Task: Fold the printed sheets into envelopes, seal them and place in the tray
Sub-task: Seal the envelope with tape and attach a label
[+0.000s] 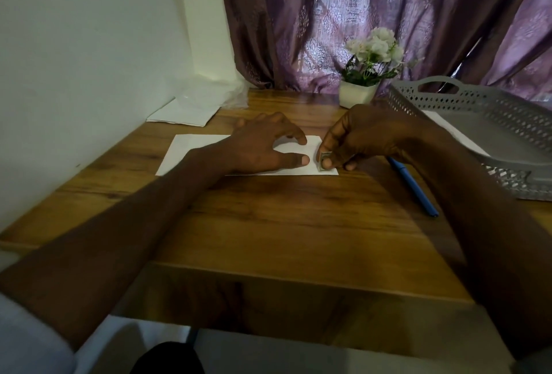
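pen (pixel 413 187) right of envelope (pixel 191 154), tray (pixel 466 104) far right, pot (pixel 357 93) behind | envelope flat mid-desk (pixel 283 218) | left hand (pixel 263 145) splayed, fingertips pressed it | right hand (pixel 355 140) pinched small stamp-like piece (pixel 324 161) at its right edge

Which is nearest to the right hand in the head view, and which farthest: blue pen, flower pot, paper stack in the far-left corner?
From the right hand:
1. Blue pen, just beside the wrist, to the right.
2. Flower pot, behind the hand.
3. Paper stack, far left by the wall.
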The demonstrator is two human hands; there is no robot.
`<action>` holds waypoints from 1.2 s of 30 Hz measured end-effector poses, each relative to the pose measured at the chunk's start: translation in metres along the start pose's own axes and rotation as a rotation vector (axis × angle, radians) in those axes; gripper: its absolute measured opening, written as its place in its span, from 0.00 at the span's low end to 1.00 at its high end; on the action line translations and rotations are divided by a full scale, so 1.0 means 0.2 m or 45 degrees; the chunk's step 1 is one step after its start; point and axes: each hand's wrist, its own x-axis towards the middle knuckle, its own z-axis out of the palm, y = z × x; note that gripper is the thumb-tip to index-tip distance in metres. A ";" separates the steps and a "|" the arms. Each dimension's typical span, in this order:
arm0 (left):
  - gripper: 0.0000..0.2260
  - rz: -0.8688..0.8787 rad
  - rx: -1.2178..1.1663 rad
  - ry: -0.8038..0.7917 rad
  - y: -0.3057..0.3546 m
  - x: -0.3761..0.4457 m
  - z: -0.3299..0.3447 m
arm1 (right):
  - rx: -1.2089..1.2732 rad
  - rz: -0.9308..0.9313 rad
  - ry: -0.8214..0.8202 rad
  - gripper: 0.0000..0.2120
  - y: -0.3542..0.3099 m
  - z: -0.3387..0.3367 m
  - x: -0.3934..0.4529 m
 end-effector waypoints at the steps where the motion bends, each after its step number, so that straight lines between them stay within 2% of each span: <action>1: 0.22 0.003 -0.004 0.002 0.00 0.00 0.00 | -0.006 0.000 -0.001 0.11 0.00 0.00 0.00; 21: 0.22 -0.015 0.001 -0.041 0.01 0.00 -0.01 | -0.104 -0.025 0.005 0.11 -0.01 0.01 -0.02; 25: 0.23 -0.019 -0.018 -0.057 0.01 0.00 -0.02 | -0.168 -0.064 0.028 0.08 -0.02 0.03 0.00; 36: 0.26 -0.008 -0.039 -0.077 0.01 0.00 -0.01 | -0.457 0.035 0.057 0.11 -0.05 0.05 0.02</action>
